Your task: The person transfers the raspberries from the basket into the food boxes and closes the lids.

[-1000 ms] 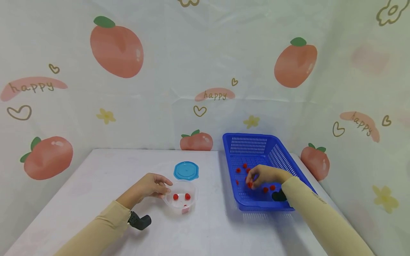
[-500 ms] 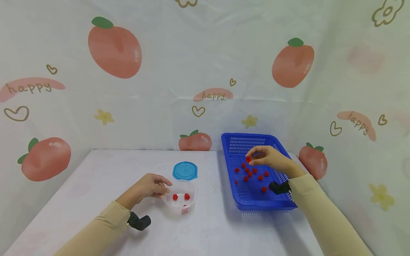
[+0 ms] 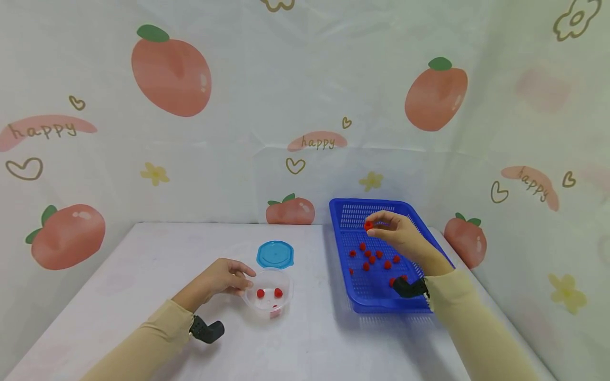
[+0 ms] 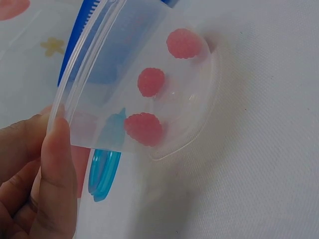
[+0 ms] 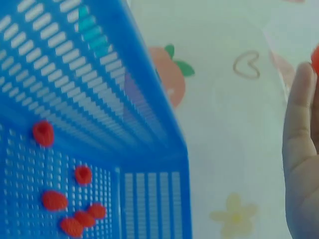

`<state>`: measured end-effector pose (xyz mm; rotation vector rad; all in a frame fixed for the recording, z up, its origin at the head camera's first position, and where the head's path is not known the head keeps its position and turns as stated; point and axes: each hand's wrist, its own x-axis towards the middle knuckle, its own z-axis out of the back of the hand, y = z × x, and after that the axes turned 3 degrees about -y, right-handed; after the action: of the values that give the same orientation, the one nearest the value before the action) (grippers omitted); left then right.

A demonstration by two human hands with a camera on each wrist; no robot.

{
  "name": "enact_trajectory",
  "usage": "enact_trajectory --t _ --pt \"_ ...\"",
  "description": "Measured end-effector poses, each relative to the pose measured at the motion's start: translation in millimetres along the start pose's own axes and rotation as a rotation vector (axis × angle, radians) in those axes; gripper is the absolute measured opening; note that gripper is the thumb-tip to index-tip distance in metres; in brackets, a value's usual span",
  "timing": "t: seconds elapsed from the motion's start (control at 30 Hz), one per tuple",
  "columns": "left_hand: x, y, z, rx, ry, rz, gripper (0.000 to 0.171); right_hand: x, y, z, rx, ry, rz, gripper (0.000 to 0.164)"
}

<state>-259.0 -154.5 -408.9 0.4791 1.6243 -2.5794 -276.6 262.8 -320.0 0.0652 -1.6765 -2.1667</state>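
Observation:
My left hand (image 3: pixel 227 276) pinches the rim of a clear round plastic tub (image 4: pixel 124 55) between thumb and fingers. Inside the tub lie three red raspberries (image 4: pixel 151 82). Over the blue basket (image 3: pixel 352 304), my right hand (image 3: pixel 397 233) holds one raspberry (image 3: pixel 368 225) between thumb and fingertips, raised above the others. Several more raspberries (image 3: pixel 372 260) are scattered on the basket floor. In the right wrist view the fingers (image 5: pixel 300 114) show at the right edge, with the held raspberry mostly cut off by the frame.
A blue lid (image 3: pixel 275 254) lies flat on the white-covered table (image 3: pixel 190 238), just behind the tub. The basket stands at the right side, close to the patterned backdrop (image 3: pixel 229 106). A black wrist camera (image 3: pixel 410 288) hangs over the basket's front part.
My right hand has lifted a raspberry up from the basket floor and moved toward the basket's back. The left hand and the tub have stayed in place.

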Motion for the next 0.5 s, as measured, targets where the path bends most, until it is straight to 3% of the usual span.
enact_trajectory --t 0.23,0.5 --pt "1.1 1.3 -0.3 -0.004 0.001 0.001 0.028 -1.6 5.9 -20.4 0.048 0.005 0.022 0.015" --pt "0.8 1.6 -0.1 -0.002 0.011 -0.011 0.028 -4.7 13.8 -52.5 0.219 -0.007 0.019 0.018"
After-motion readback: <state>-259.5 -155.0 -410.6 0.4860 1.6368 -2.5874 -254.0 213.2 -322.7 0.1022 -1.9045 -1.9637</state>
